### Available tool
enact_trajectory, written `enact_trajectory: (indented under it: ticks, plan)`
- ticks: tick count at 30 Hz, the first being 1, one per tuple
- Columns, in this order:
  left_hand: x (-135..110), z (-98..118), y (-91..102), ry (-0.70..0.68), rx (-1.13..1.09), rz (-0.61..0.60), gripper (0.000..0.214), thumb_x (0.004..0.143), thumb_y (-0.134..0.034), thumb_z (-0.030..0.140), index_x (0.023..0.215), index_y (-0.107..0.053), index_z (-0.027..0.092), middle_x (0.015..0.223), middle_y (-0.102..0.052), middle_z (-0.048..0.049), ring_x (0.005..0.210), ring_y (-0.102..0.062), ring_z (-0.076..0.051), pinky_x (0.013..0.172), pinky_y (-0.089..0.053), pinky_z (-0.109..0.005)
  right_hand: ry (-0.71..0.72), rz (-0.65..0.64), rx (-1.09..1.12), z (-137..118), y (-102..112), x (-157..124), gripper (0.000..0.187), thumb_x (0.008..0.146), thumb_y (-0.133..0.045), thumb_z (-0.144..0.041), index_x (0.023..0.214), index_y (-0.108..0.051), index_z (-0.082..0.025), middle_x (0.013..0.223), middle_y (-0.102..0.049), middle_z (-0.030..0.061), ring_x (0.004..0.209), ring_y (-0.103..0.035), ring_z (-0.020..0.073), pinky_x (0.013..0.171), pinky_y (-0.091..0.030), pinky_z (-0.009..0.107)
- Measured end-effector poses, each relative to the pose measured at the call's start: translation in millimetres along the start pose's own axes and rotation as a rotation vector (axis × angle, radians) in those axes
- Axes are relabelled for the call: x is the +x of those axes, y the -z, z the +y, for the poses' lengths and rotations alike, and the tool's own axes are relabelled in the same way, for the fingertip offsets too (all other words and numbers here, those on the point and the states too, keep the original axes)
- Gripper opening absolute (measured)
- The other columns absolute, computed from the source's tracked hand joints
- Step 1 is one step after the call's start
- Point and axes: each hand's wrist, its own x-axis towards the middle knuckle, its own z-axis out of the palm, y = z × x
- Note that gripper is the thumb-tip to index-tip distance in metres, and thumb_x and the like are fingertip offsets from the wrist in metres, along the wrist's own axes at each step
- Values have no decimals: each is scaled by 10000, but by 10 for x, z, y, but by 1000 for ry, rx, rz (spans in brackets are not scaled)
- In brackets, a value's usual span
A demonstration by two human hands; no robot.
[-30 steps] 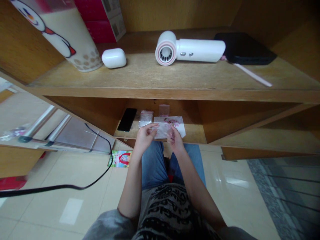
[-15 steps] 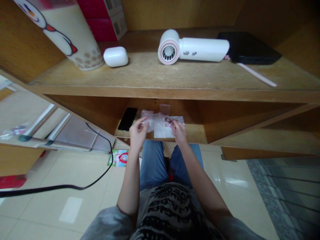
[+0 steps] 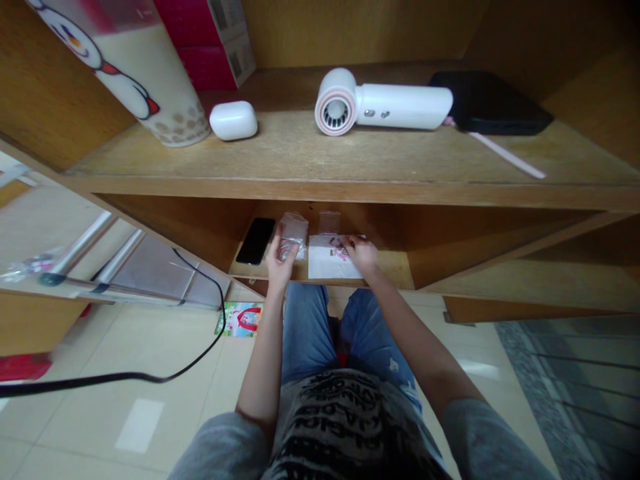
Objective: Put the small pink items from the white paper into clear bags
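Observation:
My left hand (image 3: pixel 281 260) is at the left of the lower compartment, thumb and fingers curled around the edges of some clear plastic bags (image 3: pixel 294 230). My right hand (image 3: pixel 363 255) rests over the right side of a white sheet of paper (image 3: pixel 323 265). Its fingertips are pinched together beside small pink and dark pieces (image 3: pixel 339 249) scattered on the sheet; whatever they hold is too small to name. Behind the paper lies another small clear bag (image 3: pixel 329 221). A black phone (image 3: pixel 257 241) lies just left of my left hand.
On the shelf above stand a bubble tea cup (image 3: pixel 165 100), a white earbud case (image 3: pixel 233 121), a white handheld fan (image 3: pixel 400 107) and a black flat object (image 3: pixel 493 103). The shelf's front edge (image 3: pixel 350 191) overhangs my hands. A black cable (image 3: pixel 150 377) crosses at left.
My left hand has shifted slightly left onto the bags, and the clear plastic that overlapped the paper has moved left with it. My right hand has moved slightly to the right.

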Motion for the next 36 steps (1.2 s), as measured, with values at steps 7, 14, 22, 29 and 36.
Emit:
enact_trajectory:
  ticks: [7,14,22,29,36]
  plan:
    - [-97,-223,7,-1,265,59,529,788,-576,316,1287,-471,179,1310,-515,-119,1202,-483,-204,1002,-395,-355,-6,-31,-61,-8,-4,7,449,931,-273,-443,1027,-640,-202,959,-682,105,808,-630,194,657,-395,259]
    - [-231,-252,27,-21,739,129,422,797,-535,315,1203,-540,203,1286,-512,-124,1182,-461,-278,1000,-341,-453,-50,-41,-73,-26,-17,14,431,936,-277,-418,1044,-632,-199,961,-677,111,817,-628,192,674,-405,258]
    - [-167,-121,-43,-56,829,154,323,798,-544,347,1076,-556,183,1308,-434,-144,1202,-388,-301,988,-305,-451,-25,-26,-87,-20,-21,7,435,937,-265,-429,1027,-626,-205,917,-680,102,786,-631,194,663,-409,264]
    - [3,-10,-372,-263,844,-106,296,844,-484,322,1096,-565,190,1246,-505,-120,1157,-429,-269,962,-321,-401,-32,-48,-83,-30,-3,1,418,935,-280,-411,1064,-621,-206,960,-676,110,806,-631,193,686,-419,268]
    - [264,-6,-752,-341,959,-408,270,833,-493,263,1063,-617,193,1076,-606,-104,1038,-490,-276,899,-348,-396,-17,-21,-45,-38,21,5,397,928,-301,-398,1061,-623,-207,990,-672,104,808,-625,197,673,-418,274]
